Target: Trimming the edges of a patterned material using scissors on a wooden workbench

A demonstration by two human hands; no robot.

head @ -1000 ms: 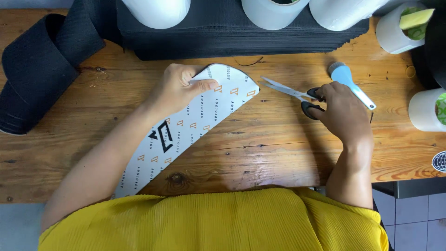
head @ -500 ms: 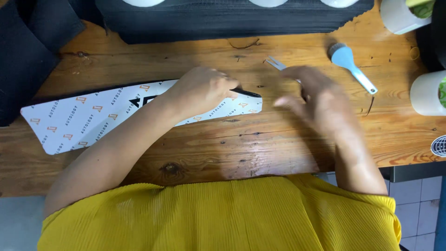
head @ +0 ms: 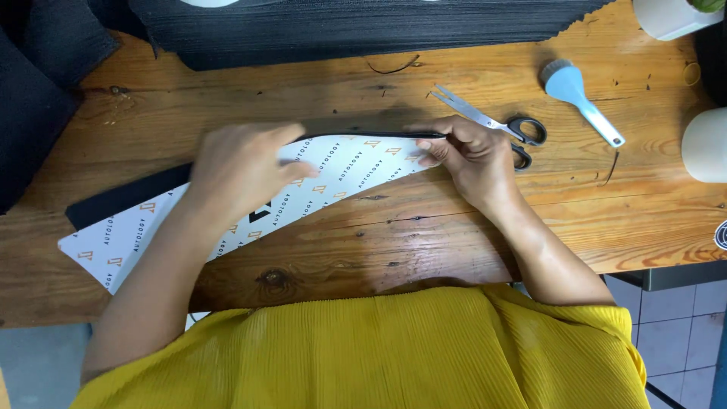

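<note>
Head view: the wooden table [head: 469,235] carries a long white printed pattern piece [head: 333,178] lying on a black strip [head: 125,198], its long axis running from near-left up to far-right. The left hand [head: 238,170] is spread flat on its middle, while the right hand [head: 473,159] pinches the far-right tip. Scissors [head: 492,125] lie just beyond the right hand.

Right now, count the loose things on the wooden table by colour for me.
Black: 2, the scissors with black handles, and the black strip under the printed sheet.
White: 1, the printed sheet under both hands.
Light blue: 1, the brush.
Total: 4
</note>
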